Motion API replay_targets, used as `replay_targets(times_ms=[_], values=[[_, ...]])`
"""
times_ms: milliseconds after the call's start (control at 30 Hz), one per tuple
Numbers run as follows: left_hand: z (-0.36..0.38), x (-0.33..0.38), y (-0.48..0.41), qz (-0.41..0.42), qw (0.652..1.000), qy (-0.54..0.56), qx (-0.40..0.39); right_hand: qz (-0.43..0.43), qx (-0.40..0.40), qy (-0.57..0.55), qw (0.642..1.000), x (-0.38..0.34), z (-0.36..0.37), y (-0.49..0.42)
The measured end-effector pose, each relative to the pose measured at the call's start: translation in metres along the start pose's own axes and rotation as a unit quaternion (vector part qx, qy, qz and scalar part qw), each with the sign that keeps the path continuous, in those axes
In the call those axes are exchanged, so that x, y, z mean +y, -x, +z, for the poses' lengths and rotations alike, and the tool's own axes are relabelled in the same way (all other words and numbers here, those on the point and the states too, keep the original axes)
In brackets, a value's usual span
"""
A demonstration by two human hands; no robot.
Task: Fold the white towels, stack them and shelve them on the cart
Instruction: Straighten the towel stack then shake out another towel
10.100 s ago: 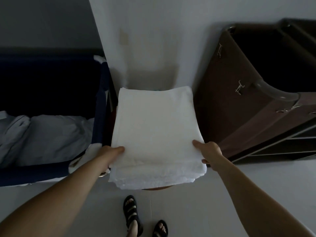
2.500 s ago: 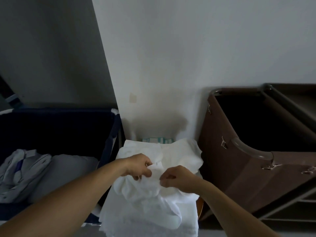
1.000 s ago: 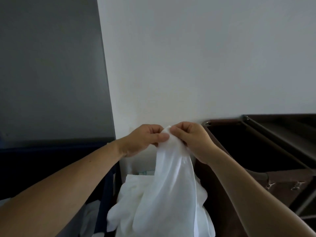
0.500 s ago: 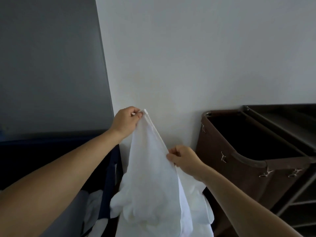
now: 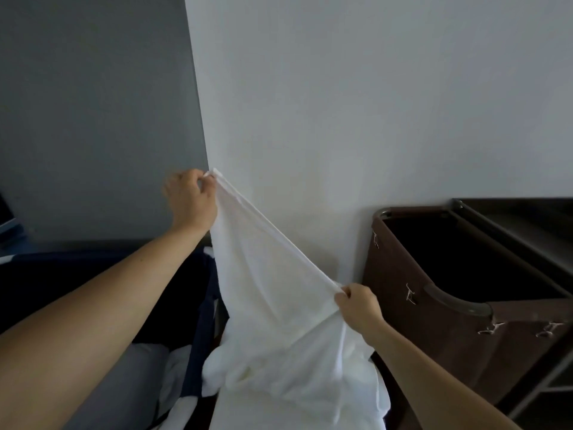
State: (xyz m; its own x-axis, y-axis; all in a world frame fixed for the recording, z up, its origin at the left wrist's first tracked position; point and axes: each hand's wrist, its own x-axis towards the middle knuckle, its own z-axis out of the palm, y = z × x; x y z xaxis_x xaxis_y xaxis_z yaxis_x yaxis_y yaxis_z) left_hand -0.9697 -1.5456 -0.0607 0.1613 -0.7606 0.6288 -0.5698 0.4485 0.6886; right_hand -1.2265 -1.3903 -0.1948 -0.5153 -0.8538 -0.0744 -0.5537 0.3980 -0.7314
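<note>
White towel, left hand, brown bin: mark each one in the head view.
white towel [image 5: 273,290], head view, the spread cloth under its taut top edge.
left hand [image 5: 190,201], head view, the back of the hand pinching the towel's upper corner.
brown bin [image 5: 418,336], head view, its fabric side wall.

A single wide-angle camera on the person's head gives the only view. It faces forward and tilts a little downward toward a corner where a white wall [image 5: 372,103] meets a grey wall [image 5: 93,119]; together these fill the upper half of the frame. Both forearms enter from the bottom corners and reach away from the lens. The left hand [image 5: 190,200] and right hand [image 5: 359,308] therefore sit close, near mid-frame, pinching the white towel [image 5: 273,290] between them. The dark blue bin [image 5: 206,321] lies low at the left. The brown cart [image 5: 434,330] is cut by the right edge, and the wall's edge leans in the picture.
</note>
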Motion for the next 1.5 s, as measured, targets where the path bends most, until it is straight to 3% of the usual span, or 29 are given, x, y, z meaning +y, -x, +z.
replay_targets(times_ms=[100,200,267,433,533,600,700,800,833,967,1067,1133,1167,1267,1300,1400,1500], values=[[-0.007,0.003,0.0,-0.045,0.997,0.053,0.043,-0.009,0.018,0.026,0.999,-0.007,-0.01,-0.01],[-0.023,0.02,-0.014,-0.063,0.986,0.09,0.128,-0.025,-0.023,0.081,0.996,-0.013,-0.007,-0.006],[-0.032,0.025,-0.024,-0.055,0.986,0.092,0.127,-0.015,-0.056,0.077,0.995,-0.014,-0.003,-0.001],[-0.018,0.003,-0.004,0.048,0.991,-0.004,-0.122,-0.012,-0.1,-0.039,0.994,-0.04,-0.001,0.003],[-0.005,-0.007,0.019,0.108,0.975,-0.059,-0.184,-0.041,-0.086,-0.031,0.995,-0.052,-0.008,0.0],[-0.004,-0.004,0.029,0.084,0.974,-0.05,-0.204,-0.048,-0.078,0.035,0.995,-0.046,-0.013,-0.006],[-0.003,0.004,0.044,0.053,0.952,0.0,-0.301,-0.088,-0.13,0.158,0.975,-0.039,-0.014,-0.013],[0.006,0.015,0.065,0.023,0.91,0.095,-0.403,-0.175,-0.083,0.023,0.981,-0.061,-0.009,-0.004],[0.01,0.016,0.071,0.014,0.9,0.115,-0.421,-0.209,-0.074,-0.02,0.975,-0.069,-0.005,-0.001],[0.023,0.013,0.091,0.016,0.878,0.148,-0.456,-0.269,-0.036,0.027,0.962,-0.082,0.005,0.009],[0.028,-0.004,0.115,-0.064,0.89,0.212,-0.399,-0.259,0.011,0.034,0.965,-0.079,0.004,0.002],[0.034,-0.028,0.144,-0.096,0.909,0.173,-0.366,-0.212,0.043,0.031,0.976,-0.078,-0.003,-0.008],[0.038,-0.044,0.163,-0.089,0.903,0.131,-0.399,-0.194,0.057,0.026,0.979,-0.078,-0.007,-0.013],[0.048,-0.093,0.225,-0.059,0.801,-0.028,-0.595,-0.17,0.066,0.027,0.983,-0.075,-0.012,-0.022],[0.051,-0.106,0.241,-0.056,0.78,-0.066,-0.62,-0.165,0.059,0.028,0.984,-0.071,-0.011,-0.023],[0.06,-0.133,0.27,-0.042,0.797,-0.131,-0.589,-0.152,0.031,0.034,0.987,-0.055,-0.003,-0.022],[0.071,-0.141,0.283,-0.015,0.791,-0.19,-0.582,-0.156,0.006,0.037,0.987,-0.039,0.007,-0.022]])
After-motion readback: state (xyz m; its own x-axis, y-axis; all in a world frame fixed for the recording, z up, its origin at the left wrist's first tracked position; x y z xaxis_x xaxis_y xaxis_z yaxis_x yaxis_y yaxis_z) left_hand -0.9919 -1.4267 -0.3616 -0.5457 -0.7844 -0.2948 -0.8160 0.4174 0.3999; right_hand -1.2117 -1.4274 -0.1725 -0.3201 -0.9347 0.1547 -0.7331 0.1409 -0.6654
